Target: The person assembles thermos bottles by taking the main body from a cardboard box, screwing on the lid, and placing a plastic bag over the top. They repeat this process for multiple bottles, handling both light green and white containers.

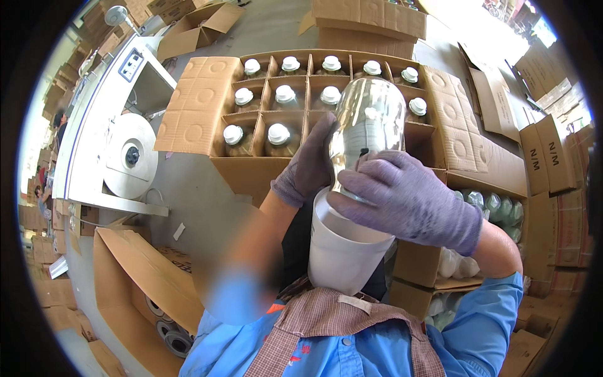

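A large shiny, see-through bottle [370,116] with a golden sheen is tipped, its base away from me and its narrower end over a white plastic bucket [344,261]. My left hand [309,164], in a grey-purple glove, grips the bottle's left side. My right hand [408,198], gloved alike, has its fingers closed round the bottle's near end, just above the bucket's rim, and hides the neck. The bucket stands close against my checked apron. Beyond my hands sits an open divided carton [251,169]; white-capped bottles [286,95] stand upright in many of its cells.
To the left is a white machine [94,113] with a round disc [130,157]. An open carton [125,289] with tape rolls [177,339] lies at lower left. Cartons of greenish bottles [496,204] stand at right, near stacked boxes [546,154].
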Tool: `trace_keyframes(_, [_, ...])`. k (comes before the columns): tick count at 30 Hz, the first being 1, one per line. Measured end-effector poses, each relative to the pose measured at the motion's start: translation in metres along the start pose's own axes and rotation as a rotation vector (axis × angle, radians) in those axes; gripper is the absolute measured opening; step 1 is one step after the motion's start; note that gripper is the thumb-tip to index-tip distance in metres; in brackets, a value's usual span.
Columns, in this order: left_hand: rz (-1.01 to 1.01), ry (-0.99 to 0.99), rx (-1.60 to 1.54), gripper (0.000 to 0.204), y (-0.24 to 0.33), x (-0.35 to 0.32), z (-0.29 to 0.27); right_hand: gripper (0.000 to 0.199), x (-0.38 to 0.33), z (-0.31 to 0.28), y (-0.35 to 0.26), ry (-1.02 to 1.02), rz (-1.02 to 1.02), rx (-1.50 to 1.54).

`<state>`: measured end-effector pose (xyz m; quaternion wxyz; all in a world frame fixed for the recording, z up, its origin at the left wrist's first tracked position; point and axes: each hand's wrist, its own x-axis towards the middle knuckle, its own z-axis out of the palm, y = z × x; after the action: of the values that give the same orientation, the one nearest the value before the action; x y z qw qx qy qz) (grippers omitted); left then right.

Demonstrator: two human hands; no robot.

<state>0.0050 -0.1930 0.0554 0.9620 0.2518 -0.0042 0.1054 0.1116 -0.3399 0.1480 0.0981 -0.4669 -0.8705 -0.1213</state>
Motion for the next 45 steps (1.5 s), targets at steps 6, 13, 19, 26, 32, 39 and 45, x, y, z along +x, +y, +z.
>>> trace_keyframes(6, [0.064, 0.025, 0.351, 0.077, -0.013, -0.029, -0.033, 0.084, -0.018, 0.025, 0.05, 0.374, 0.726, 0.495])
trace_keyframes(13, [0.167, 0.06, 0.551, 0.091, -0.034, -0.063, -0.03, 0.088, -0.029, 0.036, 0.041, 0.117, 0.975, 1.118])
trace_keyframes(19, [0.197, 0.053, 0.571, 0.084, -0.059, -0.068, -0.024, 0.072, -0.054, 0.028, -0.012, 0.04, 0.891, 1.316])
trace_keyframes(26, [0.088, -0.008, 0.619, 0.09, -0.085, -0.074, 0.018, 0.071, -0.102, 0.027, -0.04, -0.167, 0.864, 1.403])
trace_keyframes(32, [-0.03, 0.06, 1.222, 0.089, -0.05, -0.146, 0.012, 0.077, -0.214, 0.074, -0.112, 0.487, 1.331, 1.676])
trace_keyframes(39, [-0.336, 0.237, 1.066, 0.079, -0.086, -0.209, 0.002, 0.053, -0.32, 0.15, -0.201, 0.374, 1.363, 1.061])
trace_keyframes(45, [-0.536, 0.302, 0.709, 0.055, -0.078, -0.228, -0.034, 0.046, -0.327, 0.161, -0.224, 0.442, 1.464, 1.116])
